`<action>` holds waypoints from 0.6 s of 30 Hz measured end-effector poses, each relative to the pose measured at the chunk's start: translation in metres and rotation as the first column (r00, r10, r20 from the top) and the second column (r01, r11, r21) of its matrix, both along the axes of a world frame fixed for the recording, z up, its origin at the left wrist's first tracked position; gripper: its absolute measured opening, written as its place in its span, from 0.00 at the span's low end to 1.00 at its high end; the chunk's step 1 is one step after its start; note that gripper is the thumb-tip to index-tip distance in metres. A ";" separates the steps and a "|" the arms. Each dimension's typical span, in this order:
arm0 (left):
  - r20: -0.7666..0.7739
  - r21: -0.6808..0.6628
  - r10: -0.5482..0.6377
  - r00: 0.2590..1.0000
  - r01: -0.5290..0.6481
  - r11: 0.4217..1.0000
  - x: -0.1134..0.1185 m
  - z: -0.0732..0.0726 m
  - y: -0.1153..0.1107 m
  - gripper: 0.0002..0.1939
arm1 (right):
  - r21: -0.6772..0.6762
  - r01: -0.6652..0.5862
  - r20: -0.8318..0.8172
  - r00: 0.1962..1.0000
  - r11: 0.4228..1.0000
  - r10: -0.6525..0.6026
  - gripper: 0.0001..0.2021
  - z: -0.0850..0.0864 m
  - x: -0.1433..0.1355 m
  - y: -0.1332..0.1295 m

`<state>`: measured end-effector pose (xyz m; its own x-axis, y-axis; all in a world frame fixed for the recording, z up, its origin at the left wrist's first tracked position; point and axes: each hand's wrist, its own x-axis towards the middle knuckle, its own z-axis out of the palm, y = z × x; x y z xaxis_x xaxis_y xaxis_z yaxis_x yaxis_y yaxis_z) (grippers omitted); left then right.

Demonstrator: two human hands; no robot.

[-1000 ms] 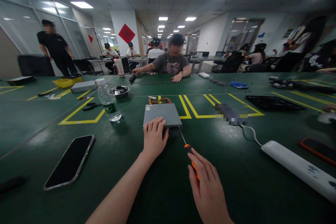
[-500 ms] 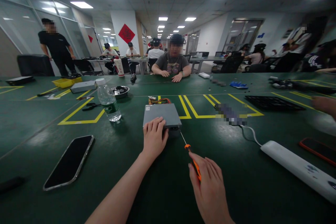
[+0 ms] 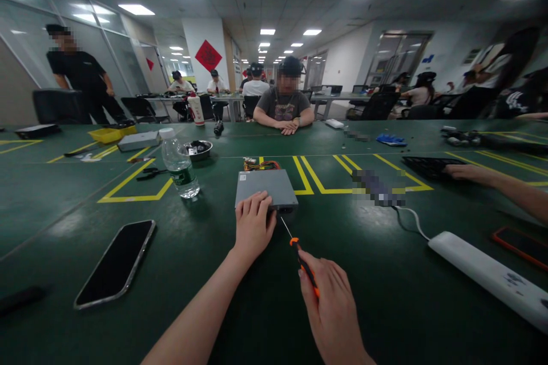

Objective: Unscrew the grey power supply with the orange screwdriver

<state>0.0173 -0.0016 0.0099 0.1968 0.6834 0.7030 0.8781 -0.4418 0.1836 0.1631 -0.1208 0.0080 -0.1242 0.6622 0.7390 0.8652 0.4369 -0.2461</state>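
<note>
Laying an open left hand on the grey metal box, mid-frame; gripping the screwdriver in the right hand, lower centre. Best to brace firmly, line up squarely, then press.

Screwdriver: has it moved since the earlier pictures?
Yes: the screwdriver has moved left, judged against the yellow tape. Its tip, earlier by the right front corner of the box, is now further left.

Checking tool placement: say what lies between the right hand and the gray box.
In the head view, a screwdriver, held by the right hand and pointing toward the gray box.
</note>
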 end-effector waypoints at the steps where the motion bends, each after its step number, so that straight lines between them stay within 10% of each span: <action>1: 0.002 0.000 -0.002 1.000 0.002 1.000 0.000 0.000 0.000 0.13 | 0.001 0.001 -0.001 1.000 1.000 -0.001 0.12 0.000 0.000 0.001; 18: 0.001 -0.003 0.002 1.000 -0.002 1.000 0.000 0.000 0.000 0.13 | -0.015 -0.003 0.006 1.000 1.000 0.003 0.12 0.000 -0.002 0.003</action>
<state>0.0175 -0.0015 0.0101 0.1949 0.6861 0.7010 0.8789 -0.4394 0.1857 0.1612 -0.1176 0.0078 -0.1308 0.6731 0.7279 0.8654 0.4357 -0.2475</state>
